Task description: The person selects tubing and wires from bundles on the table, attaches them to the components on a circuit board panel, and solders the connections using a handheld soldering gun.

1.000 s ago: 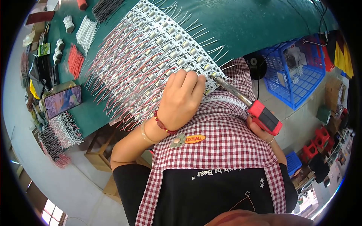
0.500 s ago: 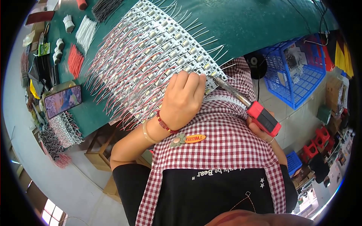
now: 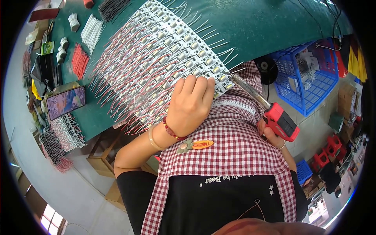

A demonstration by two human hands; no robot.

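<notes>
A white panel of LED circuit boards [image 3: 176, 29] lies over the near edge of the green table. Rows of thin red and white wires stick out from it. My left hand [image 3: 190, 103] rests on the panel's near corner with its fingers curled down and pressed together; whatever they pinch is hidden beneath them. In my right hand [image 3: 272, 137] is a red and black soldering iron [image 3: 282, 123], gripped by its handle. The iron's metal tip points up and left and reaches the panel's right edge, just right of my left fingertips. Part of my right hand is hidden behind the handle.
Bundles of red wires [image 3: 79, 60], white wires [image 3: 92, 33] and black wires [image 3: 111, 8] lie on the green table [image 3: 258, 23] at the far left. A phone [image 3: 65, 102] stands propped at its left edge. To the right is a blue plastic basket [image 3: 309, 92].
The soldering iron and my right hand have shifted to the right, with the tip slightly farther away along the panel's edge. My left hand has stayed nearly in place.
</notes>
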